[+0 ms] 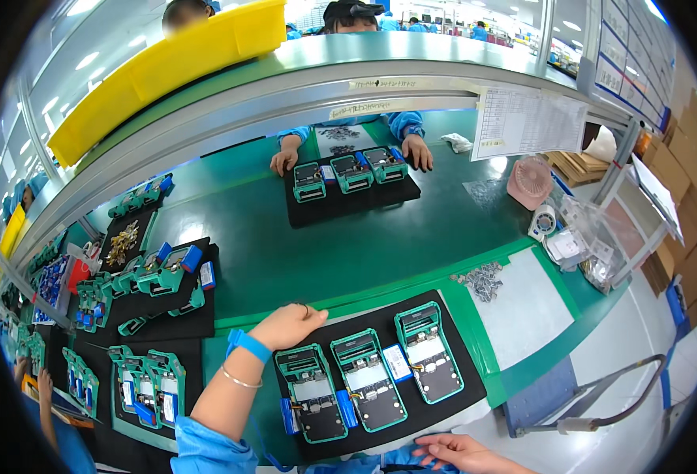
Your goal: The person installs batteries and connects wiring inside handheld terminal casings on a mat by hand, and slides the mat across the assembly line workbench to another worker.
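Teal casings [369, 381] (blue packs [347, 408]); black mat [473, 381]

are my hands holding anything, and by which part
Your right hand holds nothing visible; your left hand is at the far edge of the black mat, grip unclear.

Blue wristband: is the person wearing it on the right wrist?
No, the blue wristband sits between the left hand and a silver bangle on that same arm.
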`<action>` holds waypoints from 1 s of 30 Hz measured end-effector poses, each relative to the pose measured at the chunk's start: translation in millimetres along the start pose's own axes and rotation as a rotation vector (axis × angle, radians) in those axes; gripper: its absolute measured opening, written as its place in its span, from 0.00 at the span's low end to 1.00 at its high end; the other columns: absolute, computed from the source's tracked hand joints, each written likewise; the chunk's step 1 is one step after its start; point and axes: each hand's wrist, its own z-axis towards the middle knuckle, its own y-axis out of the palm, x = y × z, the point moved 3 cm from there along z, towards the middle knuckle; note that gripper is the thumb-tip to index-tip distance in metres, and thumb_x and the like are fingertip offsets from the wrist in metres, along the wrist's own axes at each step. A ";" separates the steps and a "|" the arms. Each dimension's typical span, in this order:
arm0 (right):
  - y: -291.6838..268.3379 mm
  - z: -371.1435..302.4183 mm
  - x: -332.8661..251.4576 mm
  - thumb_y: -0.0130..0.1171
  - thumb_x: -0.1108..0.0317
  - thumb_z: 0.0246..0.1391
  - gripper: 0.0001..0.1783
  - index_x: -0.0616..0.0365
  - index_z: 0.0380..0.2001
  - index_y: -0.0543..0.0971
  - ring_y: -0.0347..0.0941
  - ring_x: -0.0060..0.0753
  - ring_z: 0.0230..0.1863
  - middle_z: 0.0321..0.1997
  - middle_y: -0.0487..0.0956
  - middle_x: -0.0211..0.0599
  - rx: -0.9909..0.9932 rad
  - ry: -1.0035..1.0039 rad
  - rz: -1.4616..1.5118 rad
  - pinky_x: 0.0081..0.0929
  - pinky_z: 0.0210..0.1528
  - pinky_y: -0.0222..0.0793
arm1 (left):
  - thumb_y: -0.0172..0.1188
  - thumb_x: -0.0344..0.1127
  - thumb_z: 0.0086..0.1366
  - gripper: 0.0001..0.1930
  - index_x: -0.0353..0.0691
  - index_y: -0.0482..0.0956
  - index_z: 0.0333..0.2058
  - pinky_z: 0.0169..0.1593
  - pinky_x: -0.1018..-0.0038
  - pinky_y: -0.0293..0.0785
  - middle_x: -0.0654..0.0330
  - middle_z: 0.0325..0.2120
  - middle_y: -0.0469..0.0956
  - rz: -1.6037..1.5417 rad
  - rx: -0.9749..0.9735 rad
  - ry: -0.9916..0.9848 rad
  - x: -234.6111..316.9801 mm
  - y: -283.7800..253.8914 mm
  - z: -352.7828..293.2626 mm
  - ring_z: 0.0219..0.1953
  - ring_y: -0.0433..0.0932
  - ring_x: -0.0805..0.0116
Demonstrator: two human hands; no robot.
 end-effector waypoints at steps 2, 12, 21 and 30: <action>3.8 -3.8 3.9 0.55 0.56 0.64 0.27 0.61 0.60 0.68 0.75 0.26 0.49 0.58 0.75 0.40 0.110 0.075 0.403 0.22 0.43 0.76 | 0.52 0.55 0.67 0.26 0.33 0.82 0.40 0.45 0.63 0.74 0.46 0.33 0.82 0.056 -0.071 0.053 -13.6 8.6 10.9 0.38 0.81 0.51; 15.8 -1.2 -8.2 0.58 0.60 0.62 0.32 0.59 0.64 0.62 0.71 0.30 0.58 0.66 0.67 0.40 0.030 0.049 0.617 0.26 0.44 0.80 | 0.58 0.40 0.66 0.15 0.31 0.77 0.41 0.40 0.69 0.73 0.54 0.32 0.81 -0.145 -0.026 0.165 -9.3 16.5 -7.3 0.33 0.78 0.64; -12.0 87.1 -55.5 0.52 0.66 0.66 0.23 0.60 0.61 0.66 0.72 0.36 0.58 0.59 0.74 0.38 -0.017 -0.140 0.597 0.39 0.55 0.73 | 0.59 0.36 0.67 0.14 0.28 0.78 0.39 0.40 0.75 0.73 0.61 0.32 0.80 -0.422 0.229 -0.138 -106.8 -2.6 -41.2 0.35 0.75 0.76; -52.3 168.8 -137.6 0.53 0.66 0.64 0.20 0.57 0.58 0.71 0.73 0.26 0.53 0.55 0.77 0.36 0.108 -0.400 0.167 0.29 0.49 0.71 | 0.57 0.32 0.67 0.06 0.34 0.77 0.38 0.40 0.71 0.75 0.61 0.33 0.80 -1.237 0.679 -0.311 -163.0 42.8 -109.5 0.34 0.77 0.71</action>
